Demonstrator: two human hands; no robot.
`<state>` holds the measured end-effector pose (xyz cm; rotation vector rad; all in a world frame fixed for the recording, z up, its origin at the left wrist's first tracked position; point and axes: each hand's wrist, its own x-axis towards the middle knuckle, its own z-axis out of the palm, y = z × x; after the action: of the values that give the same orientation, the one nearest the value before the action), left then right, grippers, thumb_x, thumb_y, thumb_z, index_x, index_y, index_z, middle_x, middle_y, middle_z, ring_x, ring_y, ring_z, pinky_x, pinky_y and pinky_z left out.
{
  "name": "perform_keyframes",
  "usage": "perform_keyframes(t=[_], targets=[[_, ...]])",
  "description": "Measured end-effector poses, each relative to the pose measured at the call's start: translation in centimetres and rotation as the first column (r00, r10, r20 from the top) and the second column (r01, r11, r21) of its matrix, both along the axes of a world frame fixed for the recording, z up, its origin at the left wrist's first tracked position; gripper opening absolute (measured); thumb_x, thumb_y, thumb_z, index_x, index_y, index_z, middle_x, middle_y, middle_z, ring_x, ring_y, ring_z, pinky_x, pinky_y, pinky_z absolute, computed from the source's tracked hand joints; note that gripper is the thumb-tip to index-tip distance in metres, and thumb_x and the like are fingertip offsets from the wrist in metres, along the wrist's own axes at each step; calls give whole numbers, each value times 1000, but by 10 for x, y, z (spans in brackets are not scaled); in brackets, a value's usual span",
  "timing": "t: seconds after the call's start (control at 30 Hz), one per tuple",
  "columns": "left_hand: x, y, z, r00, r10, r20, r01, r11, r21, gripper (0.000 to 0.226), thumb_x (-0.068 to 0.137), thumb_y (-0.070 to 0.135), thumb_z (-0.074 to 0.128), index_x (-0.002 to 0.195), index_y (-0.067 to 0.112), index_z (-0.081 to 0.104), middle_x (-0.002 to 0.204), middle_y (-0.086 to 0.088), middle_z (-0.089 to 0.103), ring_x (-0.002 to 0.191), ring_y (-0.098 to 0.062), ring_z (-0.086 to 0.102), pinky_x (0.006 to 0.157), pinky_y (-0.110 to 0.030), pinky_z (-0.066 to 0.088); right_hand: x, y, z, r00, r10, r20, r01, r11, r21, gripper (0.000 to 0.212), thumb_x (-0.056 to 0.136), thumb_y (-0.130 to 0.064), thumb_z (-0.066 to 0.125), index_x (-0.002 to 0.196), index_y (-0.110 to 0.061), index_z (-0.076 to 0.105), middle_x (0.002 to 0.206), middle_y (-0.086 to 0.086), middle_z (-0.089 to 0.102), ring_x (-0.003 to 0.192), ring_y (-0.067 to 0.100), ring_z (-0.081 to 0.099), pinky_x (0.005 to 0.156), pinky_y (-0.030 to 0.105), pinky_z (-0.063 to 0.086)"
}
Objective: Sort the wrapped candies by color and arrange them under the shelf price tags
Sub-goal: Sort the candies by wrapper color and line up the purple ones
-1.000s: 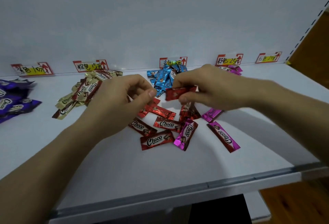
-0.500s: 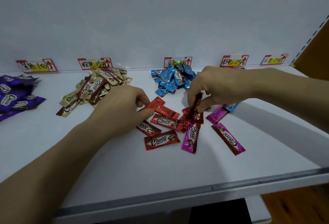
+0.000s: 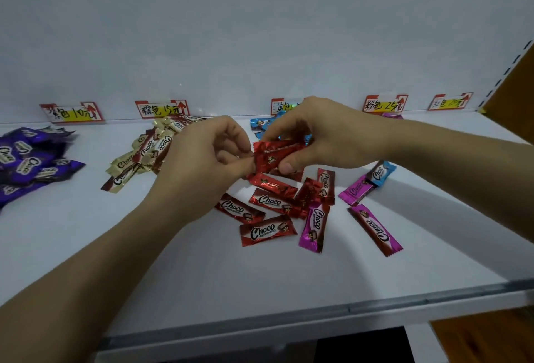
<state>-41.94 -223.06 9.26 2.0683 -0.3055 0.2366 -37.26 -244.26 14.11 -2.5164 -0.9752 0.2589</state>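
Both hands meet above the loose pile at mid-shelf. My right hand [image 3: 315, 134] holds a small stack of red candies [image 3: 277, 154] between thumb and fingers. My left hand [image 3: 208, 157] pinches the stack's left end. Beneath them lie several red candies [image 3: 267, 231], three pink ones [image 3: 313, 225] and one blue candy [image 3: 380, 173]. Sorted heaps sit at the back: purple [image 3: 26, 160], gold and brown [image 3: 144, 154], blue [image 3: 260, 125], partly hidden by my hands. A bit of pink [image 3: 391, 115] shows under the fourth price tag [image 3: 384, 104].
Five price tags line the white back wall, the leftmost [image 3: 72, 112] over the purple heap and the rightmost [image 3: 450, 102] near the shelf's right end. The shelf [image 3: 202, 276] has a grey metal front lip [image 3: 318, 313]. A slotted upright [image 3: 508, 68] stands at the right.
My right hand has lifted from the pile with another red candy and brought it to the left hand, which rose from the shelf to meet it.
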Motion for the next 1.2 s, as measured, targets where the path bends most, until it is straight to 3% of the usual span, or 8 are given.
perform_keyframes(t=[0.13, 0.2, 0.33, 0.5, 0.8, 1.0, 1.1, 1.2], targets=[[0, 2, 4, 993, -120, -12, 120, 992, -37, 21, 77, 11, 82, 87, 22, 66, 82, 7, 75, 71, -16, 73, 74, -35, 63, 2, -5, -6, 996, -72, 58, 72, 997, -8, 19, 85, -30, 78, 104, -24, 75, 95, -11, 71, 89, 9, 66, 76, 30, 53], [3, 12, 7, 986, -168, 6, 165, 976, 144, 22, 81, 21, 80, 94, 32, 66, 90, 19, 73, 79, -5, 72, 75, -26, 62, 1, -8, -5, 989, -120, 81, 122, 992, -24, 18, 87, -32, 77, 103, -27, 72, 100, -12, 69, 93, 7, 63, 74, 25, 49], [11, 40, 15, 919, -355, -170, 378, 679, 630, 35, 77, 62, 60, 111, 54, 62, 105, 30, 61, 101, 3, 58, 75, -21, 52, 2, -9, -4, 980, -199, -19, 197, 978, -64, 17, 89, -30, 74, 103, -20, 70, 99, -8, 71, 89, 8, 67, 79, 31, 54], [16, 55, 10, 872, -415, -259, 472, 572, 671, 31, 83, 57, 65, 114, 55, 63, 112, 26, 58, 107, 3, 54, 83, -22, 48, 4, 14, -19, 970, -214, -118, 200, 972, -125, 20, 86, -31, 77, 105, -24, 73, 91, -8, 74, 84, 9, 69, 82, 33, 56], [10, 54, 14, 860, -453, -235, 502, 669, 548, 10, 84, 45, 72, 85, 45, 62, 91, 19, 66, 86, -11, 61, 73, -35, 54, -5, 34, -23, 976, -217, -20, 198, 920, -338, 38, 89, -40, 72, 119, -18, 67, 104, -2, 68, 92, 13, 63, 76, 24, 51], [0, 33, 15, 839, -499, -217, 544, 755, 366, 12, 80, 40, 75, 88, 36, 67, 77, 16, 69, 74, -8, 63, 63, -26, 51, -6, 43, -19, 980, -192, -47, 160, 907, -389, 32, 93, -32, 69, 119, -13, 66, 107, 3, 68, 96, 19, 65, 85, 33, 56], [-2, 27, 4, 839, -501, -210, 541, 732, 414, 14, 84, 31, 78, 92, 33, 66, 76, 19, 71, 72, -5, 64, 60, -13, 43, -7, 45, -20, 983, -177, -48, 141, 894, -426, 26, 97, -29, 63, 114, -10, 62, 94, 0, 61, 89, 18, 61, 68, 25, 48], [-5, 26, -4, 864, -483, -142, 486, 727, 484, 16, 83, 39, 77, 92, 36, 64, 79, 23, 66, 72, -7, 63, 61, -18, 45, -7, 36, -11, 981, -185, -51, 151, 910, -386, 18, 99, -27, 61, 104, -10, 60, 88, 2, 59, 78, 16, 56, 60, 25, 40]])
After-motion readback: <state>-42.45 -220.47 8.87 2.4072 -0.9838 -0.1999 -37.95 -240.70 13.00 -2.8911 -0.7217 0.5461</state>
